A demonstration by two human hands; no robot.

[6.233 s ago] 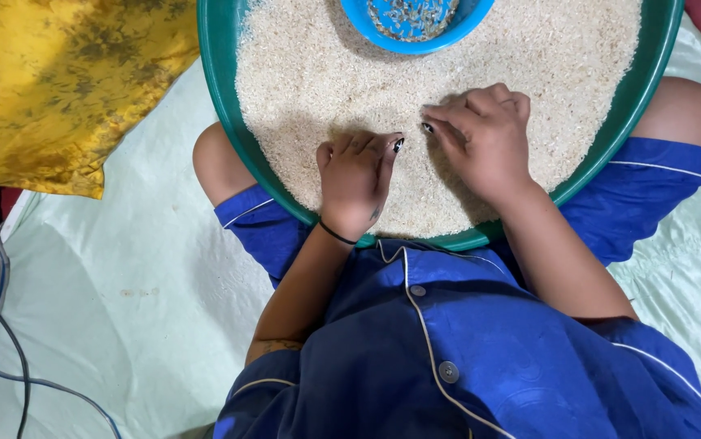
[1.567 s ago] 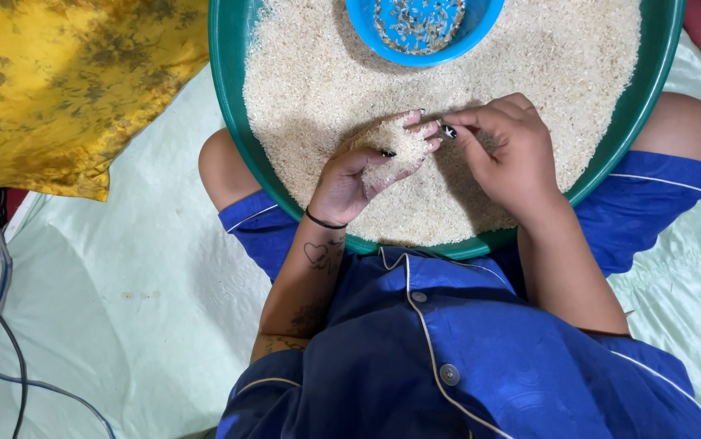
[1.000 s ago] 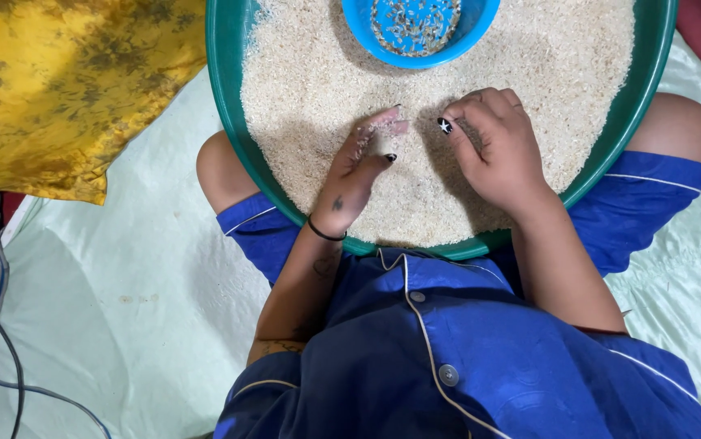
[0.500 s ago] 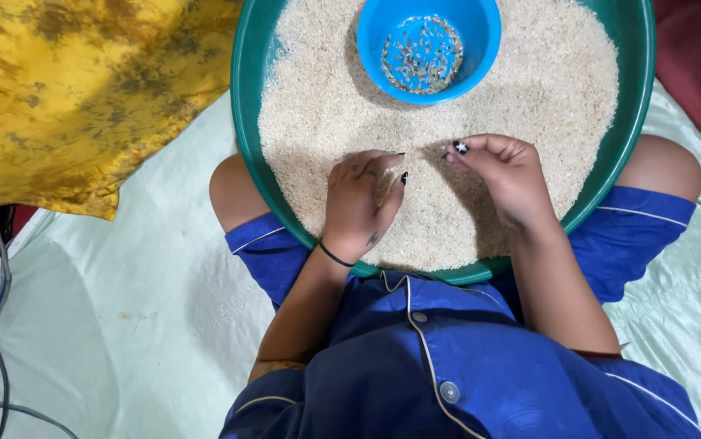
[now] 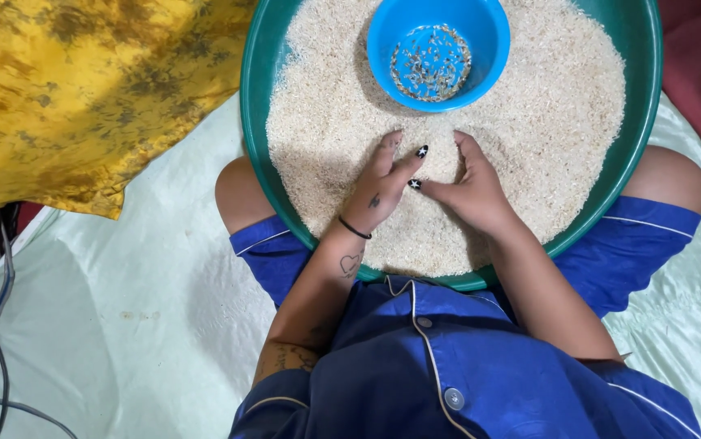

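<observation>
Both hands down in the rice, just short of the blue bowl.

Nearest me I see the blue buttoned shirt (image 5: 481, 366) and shorts, with the green basin (image 5: 257, 162) resting across the lap. My left hand (image 5: 379, 191) lies palm down on the rice (image 5: 546, 122), fingers loosely spread and holding nothing. My right hand (image 5: 468, 191) sits just beside it, fingers curled into the grains, thumb tip meeting the left fingers; I cannot tell whether it pinches anything. Beyond them the blue bowl (image 5: 438, 49) stands in the rice with dark bits inside. Yellow cloth (image 5: 82, 89) lies to the left on the pale sheet (image 5: 123, 309).
</observation>
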